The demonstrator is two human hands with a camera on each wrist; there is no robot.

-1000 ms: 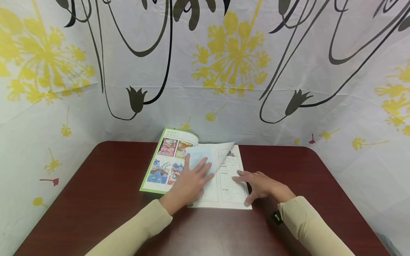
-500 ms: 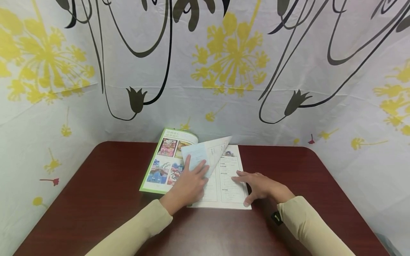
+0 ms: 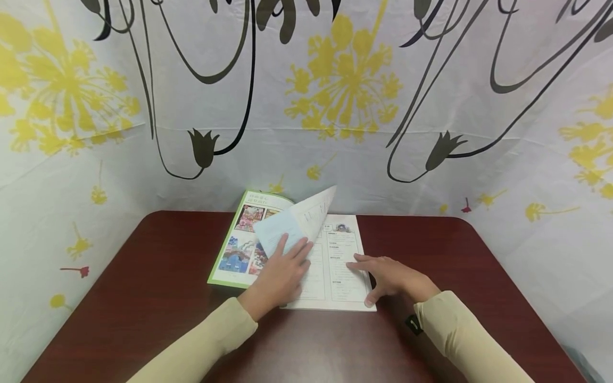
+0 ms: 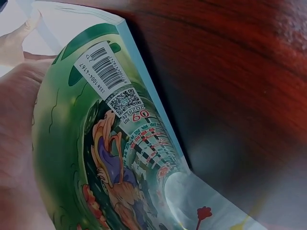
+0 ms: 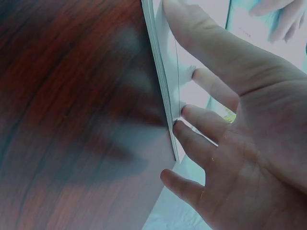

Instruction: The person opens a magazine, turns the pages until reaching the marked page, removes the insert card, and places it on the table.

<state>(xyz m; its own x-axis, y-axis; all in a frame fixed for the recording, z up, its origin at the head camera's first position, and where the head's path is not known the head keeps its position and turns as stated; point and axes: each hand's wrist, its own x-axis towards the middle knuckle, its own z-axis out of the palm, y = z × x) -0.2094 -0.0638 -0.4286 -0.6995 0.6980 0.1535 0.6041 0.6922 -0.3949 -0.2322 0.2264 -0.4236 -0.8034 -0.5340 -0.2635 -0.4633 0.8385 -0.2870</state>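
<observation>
An open magazine [image 3: 345,276] lies on the table, colour pictures on its left side and printed text on its right. My left hand [image 3: 280,274] rests across the middle, fingers fairly straight against a lifted page [image 3: 282,229] with a light-blue patch. That page stands bent up, its pointed corner raised. In the left wrist view the magazine's green illustrated cover [image 4: 62,124] curves up beside the palm. My right hand [image 3: 390,276] spreads over the right side, fingertips on the text and thumb at the lower right corner. The right wrist view shows its fingers [image 5: 201,146] apart along the page edge.
The dark red-brown table [image 3: 479,298] extends around the magazine on all sides. Behind it hangs a white cloth [image 3: 268,106] printed with yellow flowers and dark stems, close to the table's back edge.
The lifted page has swung leftward over the picture side, its pointed corner rising and moving left, and more of the text page shows. The left hand shifts slightly with it; the right hand stays.
</observation>
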